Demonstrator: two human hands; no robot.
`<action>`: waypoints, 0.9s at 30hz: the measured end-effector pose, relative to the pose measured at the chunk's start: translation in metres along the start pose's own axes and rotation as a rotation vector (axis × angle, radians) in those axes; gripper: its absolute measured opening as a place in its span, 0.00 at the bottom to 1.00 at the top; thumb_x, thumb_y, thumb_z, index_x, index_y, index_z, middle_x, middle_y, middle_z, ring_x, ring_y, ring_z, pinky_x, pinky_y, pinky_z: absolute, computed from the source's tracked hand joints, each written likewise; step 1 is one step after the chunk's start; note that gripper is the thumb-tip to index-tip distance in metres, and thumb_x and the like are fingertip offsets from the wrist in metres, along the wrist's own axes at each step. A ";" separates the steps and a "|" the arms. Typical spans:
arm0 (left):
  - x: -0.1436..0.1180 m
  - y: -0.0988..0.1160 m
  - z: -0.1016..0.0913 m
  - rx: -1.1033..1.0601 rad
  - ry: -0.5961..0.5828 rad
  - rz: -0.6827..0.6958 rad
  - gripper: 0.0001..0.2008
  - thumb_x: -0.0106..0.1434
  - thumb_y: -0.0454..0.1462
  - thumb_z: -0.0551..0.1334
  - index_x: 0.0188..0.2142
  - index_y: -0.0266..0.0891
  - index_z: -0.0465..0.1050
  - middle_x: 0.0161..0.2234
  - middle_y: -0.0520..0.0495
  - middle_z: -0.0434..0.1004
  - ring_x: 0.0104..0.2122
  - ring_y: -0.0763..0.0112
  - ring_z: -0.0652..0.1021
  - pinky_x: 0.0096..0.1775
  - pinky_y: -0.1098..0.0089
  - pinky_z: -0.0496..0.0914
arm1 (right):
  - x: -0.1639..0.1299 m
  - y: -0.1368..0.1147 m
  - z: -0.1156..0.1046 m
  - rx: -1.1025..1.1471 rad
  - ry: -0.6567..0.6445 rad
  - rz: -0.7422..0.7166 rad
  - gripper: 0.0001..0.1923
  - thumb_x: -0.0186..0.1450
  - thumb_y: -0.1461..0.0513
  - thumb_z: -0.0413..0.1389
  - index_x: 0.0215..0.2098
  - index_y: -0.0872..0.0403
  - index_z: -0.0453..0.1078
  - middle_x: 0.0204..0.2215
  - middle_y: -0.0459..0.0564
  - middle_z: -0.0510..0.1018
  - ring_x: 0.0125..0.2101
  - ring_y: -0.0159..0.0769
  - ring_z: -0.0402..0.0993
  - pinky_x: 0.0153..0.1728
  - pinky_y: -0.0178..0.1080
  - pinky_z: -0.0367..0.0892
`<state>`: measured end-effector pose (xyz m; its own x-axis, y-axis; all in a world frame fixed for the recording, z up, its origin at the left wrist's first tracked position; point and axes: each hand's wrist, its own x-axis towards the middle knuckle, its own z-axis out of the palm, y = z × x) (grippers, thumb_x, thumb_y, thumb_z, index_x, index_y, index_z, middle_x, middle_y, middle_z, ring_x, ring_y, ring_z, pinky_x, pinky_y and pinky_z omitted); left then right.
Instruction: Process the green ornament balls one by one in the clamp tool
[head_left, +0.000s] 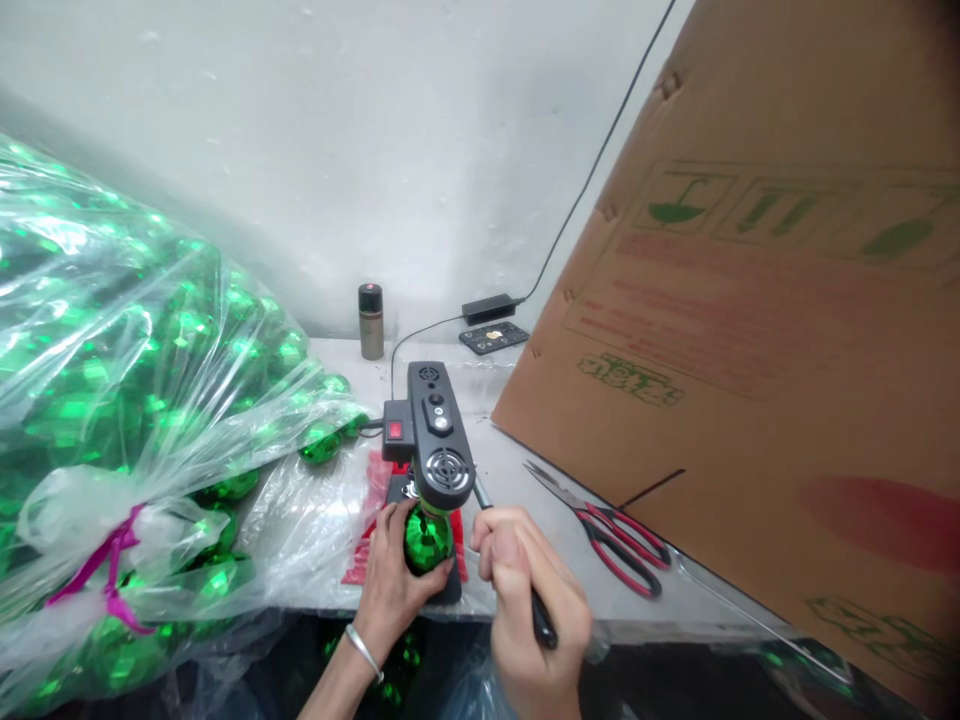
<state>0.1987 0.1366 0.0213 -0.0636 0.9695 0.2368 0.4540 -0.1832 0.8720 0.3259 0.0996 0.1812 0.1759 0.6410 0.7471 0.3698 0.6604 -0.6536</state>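
Here we are at a pale grey worktable (pixel 525 480), looking down on both hands at a small black press-like machine (pixel 431 430) with a red switch on its side and a round grille on its head. The left hand (pixel 394 580), silver bangle at the wrist, cups a shiny green faceted ball ornament (pixel 427 540), fingers curled around its left side and thumb tucked under the front. That ball sits right under the machine's head, on the black base at the near edge of the table, touching the head above it as far as can be seen.

The right hand (pixel 532 600) is closed in a fist around the machine's black-gripped metal lever (pixel 541 620), whose bare metal shaft runs up from the fist to the machine's right side.

Under the machine lies a red sheet (pixel 373 490), partly covered by clear film. To the left, a big clear plastic bag of green ornaments (pixel 112 400) bulges over the table, tied with a magenta ribbon (pixel 112 570); a few loose green balls sit by its mouth just beside the machine. To the right, red-and-black-handled scissors (pixel 607 530) lie flat on the table, blades pointing toward the machine, handles near a large brown cardboard box (pixel 750 330) with green and red print. At the back by the white wall stand a small dark-capped cylindrical can (pixel 370 320), a black power adapter (pixel 489 307) with its cable running up the wall, and a flat black device (pixel 493 337).
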 end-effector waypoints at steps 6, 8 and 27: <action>0.001 -0.008 0.005 -0.135 -0.057 -0.055 0.39 0.49 0.43 0.74 0.59 0.38 0.68 0.56 0.35 0.79 0.56 0.42 0.79 0.59 0.43 0.73 | -0.006 0.003 0.000 0.005 0.005 0.010 0.15 0.73 0.73 0.47 0.32 0.52 0.64 0.28 0.45 0.71 0.28 0.30 0.71 0.29 0.33 0.66; 0.002 -0.008 0.003 -0.143 -0.081 -0.047 0.39 0.49 0.43 0.75 0.59 0.38 0.68 0.56 0.35 0.79 0.56 0.43 0.80 0.59 0.44 0.73 | -0.009 0.005 0.001 0.005 0.017 0.009 0.15 0.73 0.73 0.47 0.32 0.52 0.64 0.27 0.45 0.71 0.28 0.31 0.71 0.29 0.34 0.66; 0.001 -0.009 0.009 -0.121 -0.068 -0.036 0.37 0.50 0.42 0.73 0.59 0.38 0.69 0.54 0.36 0.80 0.54 0.44 0.80 0.57 0.43 0.75 | -0.037 0.030 0.010 0.038 0.130 -0.048 0.16 0.72 0.74 0.47 0.30 0.52 0.65 0.23 0.44 0.69 0.27 0.34 0.72 0.28 0.38 0.64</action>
<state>0.2026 0.1411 0.0099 -0.0162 0.9838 0.1784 0.3415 -0.1623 0.9258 0.3210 0.0994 0.1331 0.2763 0.5542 0.7852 0.3461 0.7048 -0.6192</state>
